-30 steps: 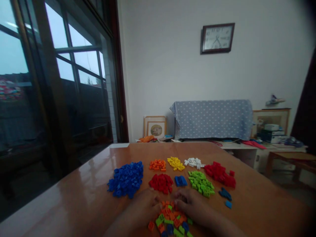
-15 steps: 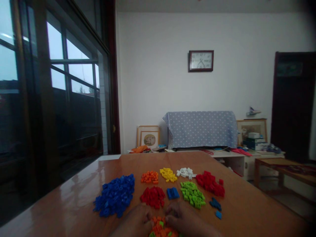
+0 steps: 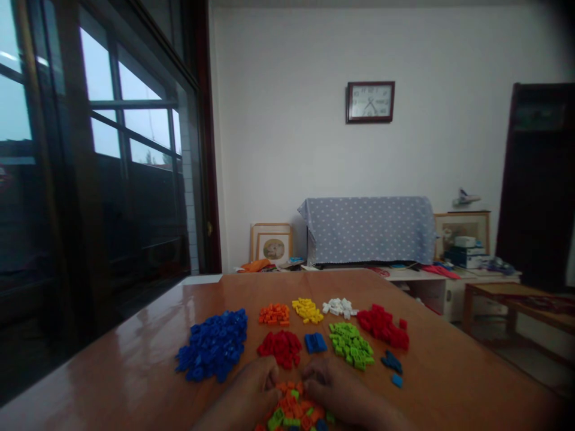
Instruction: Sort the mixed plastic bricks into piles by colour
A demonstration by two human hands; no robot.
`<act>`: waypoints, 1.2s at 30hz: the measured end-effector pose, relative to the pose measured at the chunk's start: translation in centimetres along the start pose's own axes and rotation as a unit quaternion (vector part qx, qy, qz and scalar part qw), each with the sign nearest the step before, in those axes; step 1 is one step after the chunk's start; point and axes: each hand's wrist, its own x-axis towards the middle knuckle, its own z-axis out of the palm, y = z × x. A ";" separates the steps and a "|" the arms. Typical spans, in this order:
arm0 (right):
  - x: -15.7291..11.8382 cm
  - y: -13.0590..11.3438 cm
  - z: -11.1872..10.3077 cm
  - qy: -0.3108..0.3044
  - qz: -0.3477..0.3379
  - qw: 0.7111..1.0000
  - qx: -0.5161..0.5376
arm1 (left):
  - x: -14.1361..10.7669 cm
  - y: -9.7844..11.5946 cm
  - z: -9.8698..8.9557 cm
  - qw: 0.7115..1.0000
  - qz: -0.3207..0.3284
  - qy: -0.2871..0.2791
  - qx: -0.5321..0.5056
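At the near edge of the view lies a mixed pile of small orange and green toy bricks (image 3: 294,407), with a few blue ones among them. On its left side is my left hand (image 3: 257,386), fingers curled in toward the bricks. My right hand (image 3: 331,388) curls in from the opposite side, its fingertips at the pile's upper edge. Whatever either hand pinches is hidden by the fingers. Just beyond them sit a heap of red bricks (image 3: 280,348) and a small group of blue bricks (image 3: 315,343).
Around the wooden table (image 3: 135,371) lie sorted heaps: blue bricks (image 3: 213,346), orange bricks (image 3: 274,314), yellow bricks (image 3: 307,310), white bricks (image 3: 340,307), green bricks (image 3: 351,345) and more red bricks (image 3: 383,326). A few dark blue pieces (image 3: 392,361) lie at right.
The view has tipped down slightly, so more of the mixed pile shows. Both hands stay curled at its sides, and the sorted heaps look the same.
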 end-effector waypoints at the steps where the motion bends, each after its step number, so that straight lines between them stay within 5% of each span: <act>1: -0.1 -0.2 -0.2 -0.003 -0.001 1.000 -0.002 | 0.0 0.0 0.0 1.000 0.006 -0.002 -0.011; 19: -0.2 -0.3 -0.9 -0.043 -0.016 0.999 0.005 | -0.2 1.0 -1.4 0.975 0.056 -0.016 -0.213; 31: -0.2 -0.3 -0.9 -0.050 0.012 0.999 0.000 | -0.3 1.7 -2.8 0.850 -0.010 -0.022 -0.526; 36: -0.2 -0.3 -1.0 -0.050 -0.004 0.999 0.002 | -0.2 1.6 -2.7 0.848 -0.011 0.000 -0.529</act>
